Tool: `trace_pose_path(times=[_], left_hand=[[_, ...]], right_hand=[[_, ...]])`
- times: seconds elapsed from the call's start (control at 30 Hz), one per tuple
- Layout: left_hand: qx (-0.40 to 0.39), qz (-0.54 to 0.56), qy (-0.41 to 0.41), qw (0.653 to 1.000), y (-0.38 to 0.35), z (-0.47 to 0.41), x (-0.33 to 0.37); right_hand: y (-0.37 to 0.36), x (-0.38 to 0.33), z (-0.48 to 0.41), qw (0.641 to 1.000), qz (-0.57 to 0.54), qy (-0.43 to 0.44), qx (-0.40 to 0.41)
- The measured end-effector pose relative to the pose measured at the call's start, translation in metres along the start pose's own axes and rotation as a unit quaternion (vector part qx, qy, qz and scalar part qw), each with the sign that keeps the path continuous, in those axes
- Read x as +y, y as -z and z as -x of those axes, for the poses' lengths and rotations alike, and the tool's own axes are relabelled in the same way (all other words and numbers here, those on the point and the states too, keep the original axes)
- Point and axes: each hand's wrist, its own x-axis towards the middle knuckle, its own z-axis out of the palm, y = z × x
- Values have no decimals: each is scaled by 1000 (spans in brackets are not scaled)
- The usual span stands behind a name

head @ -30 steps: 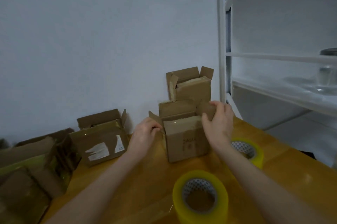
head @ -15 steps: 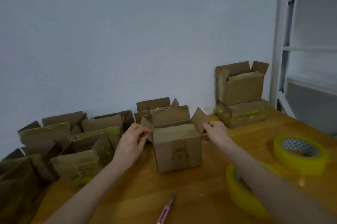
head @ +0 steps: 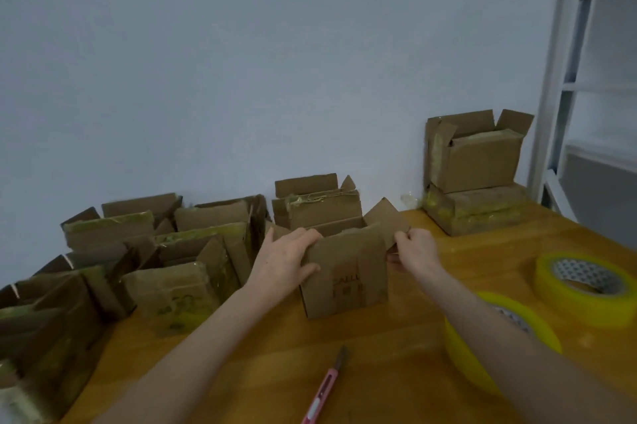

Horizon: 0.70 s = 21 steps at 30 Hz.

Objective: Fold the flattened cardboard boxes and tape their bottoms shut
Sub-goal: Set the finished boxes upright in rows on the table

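A small brown cardboard box (head: 346,280) stands upright on the wooden table (head: 396,365), its top flaps up. My left hand (head: 284,260) grips its upper left corner, fingers over the front flap and thumb on the front face. My right hand (head: 413,249) pinches the right side flap at the box's right edge. Two yellow tape rolls lie to the right: one (head: 586,287) flat on the table, the other (head: 489,341) partly hidden behind my right forearm. A pink utility knife (head: 325,389) lies near the front edge.
Several folded boxes with yellow tape (head: 165,261) crowd the left side of the table up to the wall. Another box (head: 315,204) stands right behind the held one. Two stacked boxes (head: 477,168) sit at the back right beside a white shelf frame (head: 558,79).
The box has been carried left from the stacked boxes to the middle of the table. My left hand now wraps over the front flap, and my right hand has closed on the side flap.
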Motion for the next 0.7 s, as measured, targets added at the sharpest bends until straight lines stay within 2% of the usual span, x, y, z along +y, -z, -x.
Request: trace_pose_path(times=[0.1, 0.27, 0.37, 0.47, 0.53, 0.7], left_hand=[[107, 11, -30, 994, -18, 24, 1], [113, 36, 26, 993, -32, 33, 1], [135, 25, 39, 990, -27, 31, 3], [130, 18, 68, 989, -22, 32, 7], [110, 28, 86, 990, -19, 32, 8], [118, 12, 109, 987, -17, 24, -11]], right_hand=[[-5, -1, 1, 1000, -2, 0, 4], [-5, 1, 4, 1000, -10, 11, -26], [4, 2, 13, 992, -43, 20, -116], [2, 5, 24, 979, -13, 22, -204], [-5, 6, 28, 979, -15, 31, -201], [-34, -5, 27, 990, 0, 57, -129]])
